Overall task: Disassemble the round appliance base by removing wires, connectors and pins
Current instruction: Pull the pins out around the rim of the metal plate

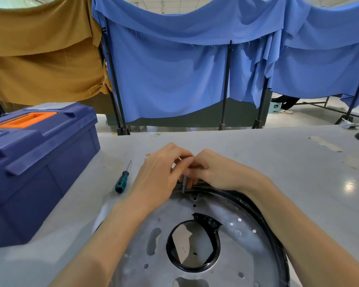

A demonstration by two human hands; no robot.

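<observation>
The round appliance base (232, 251), a grey metal disc with a black outer rim and a black-ringed centre hole, lies on the table in front of me. Both hands meet at its far edge. My left hand (160, 172) pinches a thin grey pin or wire end (183, 184) that stands upright above the rim. My right hand (214, 170) has its fingers curled against the same spot, touching the left fingers; what it holds is hidden. Black wiring (247, 201) runs along the rim under my right wrist.
A teal-handled screwdriver (122, 179) lies on the table left of the base. A large blue toolbox (35, 162) with an orange handle stands at the left. Blue and tan cloth screens hang behind the table's far edge.
</observation>
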